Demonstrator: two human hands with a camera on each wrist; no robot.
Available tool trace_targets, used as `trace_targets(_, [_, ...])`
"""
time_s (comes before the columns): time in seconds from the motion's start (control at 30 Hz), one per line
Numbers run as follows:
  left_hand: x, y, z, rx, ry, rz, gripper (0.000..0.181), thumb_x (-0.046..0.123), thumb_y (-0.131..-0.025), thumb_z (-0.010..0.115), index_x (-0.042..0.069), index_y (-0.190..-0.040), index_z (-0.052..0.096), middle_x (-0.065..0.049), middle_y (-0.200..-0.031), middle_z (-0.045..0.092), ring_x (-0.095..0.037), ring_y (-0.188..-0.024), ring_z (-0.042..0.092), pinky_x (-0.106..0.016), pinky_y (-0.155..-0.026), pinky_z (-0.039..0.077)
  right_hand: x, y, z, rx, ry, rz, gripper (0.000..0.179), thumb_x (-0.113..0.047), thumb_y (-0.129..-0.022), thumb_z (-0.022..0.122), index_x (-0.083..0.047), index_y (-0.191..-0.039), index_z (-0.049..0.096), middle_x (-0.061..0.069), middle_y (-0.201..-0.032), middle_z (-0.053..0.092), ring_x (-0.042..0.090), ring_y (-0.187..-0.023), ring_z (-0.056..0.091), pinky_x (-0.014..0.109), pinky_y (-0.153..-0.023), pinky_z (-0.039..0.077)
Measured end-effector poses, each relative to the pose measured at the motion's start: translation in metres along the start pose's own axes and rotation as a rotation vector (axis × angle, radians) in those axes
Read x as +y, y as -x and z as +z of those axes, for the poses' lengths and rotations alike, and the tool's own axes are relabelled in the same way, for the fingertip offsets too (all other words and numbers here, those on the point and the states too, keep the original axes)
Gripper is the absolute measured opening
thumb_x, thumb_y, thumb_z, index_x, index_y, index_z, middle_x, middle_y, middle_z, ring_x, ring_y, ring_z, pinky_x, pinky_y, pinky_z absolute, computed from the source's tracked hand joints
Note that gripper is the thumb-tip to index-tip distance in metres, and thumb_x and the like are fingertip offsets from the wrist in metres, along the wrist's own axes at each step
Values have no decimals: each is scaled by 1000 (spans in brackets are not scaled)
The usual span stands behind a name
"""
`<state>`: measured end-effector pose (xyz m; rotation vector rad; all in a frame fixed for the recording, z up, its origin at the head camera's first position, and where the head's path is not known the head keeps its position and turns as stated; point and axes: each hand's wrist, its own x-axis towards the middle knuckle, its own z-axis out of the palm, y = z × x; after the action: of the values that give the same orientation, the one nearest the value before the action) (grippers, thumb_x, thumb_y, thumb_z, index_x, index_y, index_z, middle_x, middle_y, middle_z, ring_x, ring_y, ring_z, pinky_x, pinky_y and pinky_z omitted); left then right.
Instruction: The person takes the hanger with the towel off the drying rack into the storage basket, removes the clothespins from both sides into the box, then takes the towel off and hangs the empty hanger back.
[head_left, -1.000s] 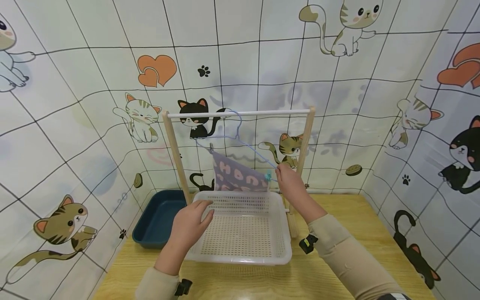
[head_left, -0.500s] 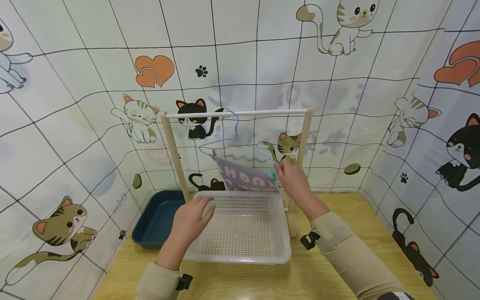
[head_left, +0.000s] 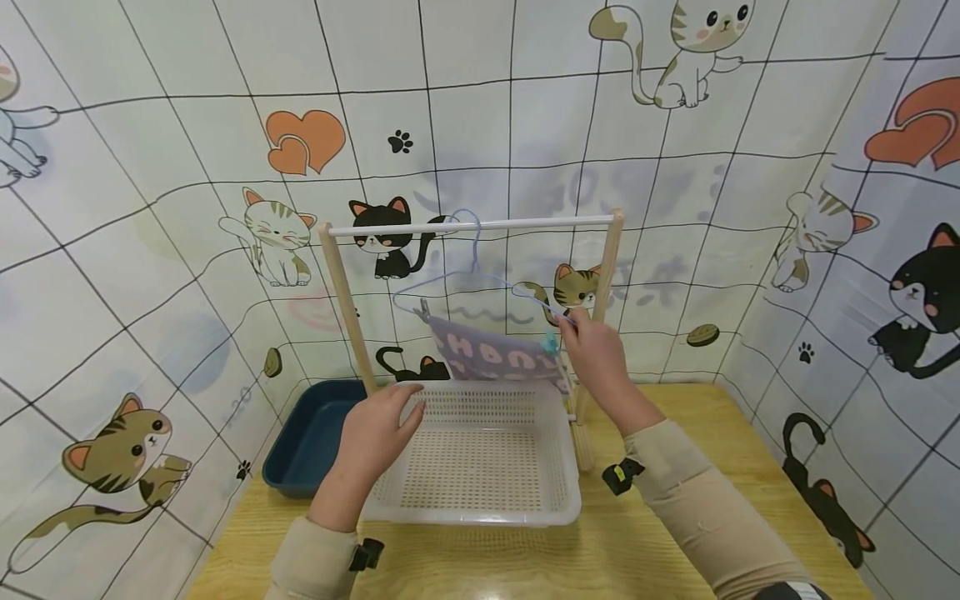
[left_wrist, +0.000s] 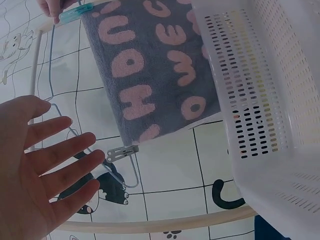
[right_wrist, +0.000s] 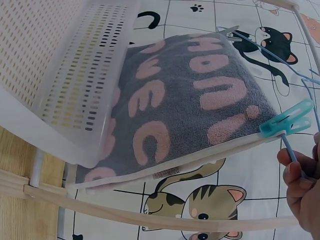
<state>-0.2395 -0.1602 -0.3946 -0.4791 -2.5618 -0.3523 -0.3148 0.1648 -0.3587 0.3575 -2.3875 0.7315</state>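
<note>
My right hand point(head_left: 598, 357) pinches the right end of a thin blue clothes hanger point(head_left: 476, 260), whose hook is at the rack's top bar. From the hanger hangs a grey-purple towel point(head_left: 491, 350) with pink letters. A teal clothes peg point(right_wrist: 287, 120) holds its corner near my right hand, and a grey metal clip point(left_wrist: 122, 153) holds the other. The towel's lower part is hidden behind the white basket in the head view. My left hand point(head_left: 378, 429), fingers spread and holding nothing, hovers by the basket's back left corner.
A white perforated basket point(head_left: 472, 518) stands at the front of the wooden table point(head_left: 675, 467). Left of it is a dark blue basin point(head_left: 300, 454). The drying rack's white bar point(head_left: 547, 222) runs between wooden posts point(head_left: 347, 308) behind the basket, before a cat-print wall.
My right hand has moved slightly right and up, with the hanger's right end and the towel shifting along. The hanger's hook now rises a little higher above the bar. My left hand stays nearly still.
</note>
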Motion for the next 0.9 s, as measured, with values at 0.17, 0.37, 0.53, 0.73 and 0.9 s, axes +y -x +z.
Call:
trace_targets(0.17, [0, -1, -2, -5, 12, -9, 32, 29, -95, 64, 12, -122, 67, -8, -114, 69, -28, -91, 67, -46, -69, 54, 2, -1, -4, 65, -53, -38, 31, -25, -104, 49, -6, -80, 52, 2, -54, 40, 15, -38, 30, 31, -40, 27])
trace_targets(0.37, [0, -1, -3, 0, 12, -11, 31, 29, -95, 64, 13, -122, 67, -8, -113, 69, -28, -89, 67, -45, -66, 54, 1, -3, -10, 105, -62, -40, 31, -26, -104, 50, -7, -79, 51, 2, -53, 39, 16, -39, 31, 32, -40, 28])
trace_targets(0.53, [0, -2, -4, 24, 8, -7, 30, 28, -94, 65, 14, -120, 68, -8, -110, 70, -27, -85, 67, -44, -65, 54, 0, -5, -16, 148, -69, -51, 29, -23, -103, 52, -6, -80, 51, 2, -54, 40, 17, -41, 31, 33, -42, 27])
trace_targets(0.73, [2, -4, -7, 81, 24, 20, 28, 25, -94, 66, 13, -119, 68, -8, -105, 71, -25, -76, 66, -42, -60, 52, -6, -5, -23, 146, -127, 5, 35, -30, -103, 50, -8, -76, 48, 2, -55, 42, 15, -42, 32, 33, -42, 28])
trace_targets(0.9, [3, -6, -9, 109, 32, 33, 28, 23, -94, 66, 12, -119, 68, -8, -104, 71, -25, -76, 66, -41, -59, 52, -11, -5, -28, 133, -177, 37, 35, -33, -103, 49, -8, -79, 52, 2, -56, 44, 18, -44, 35, 33, -43, 29])
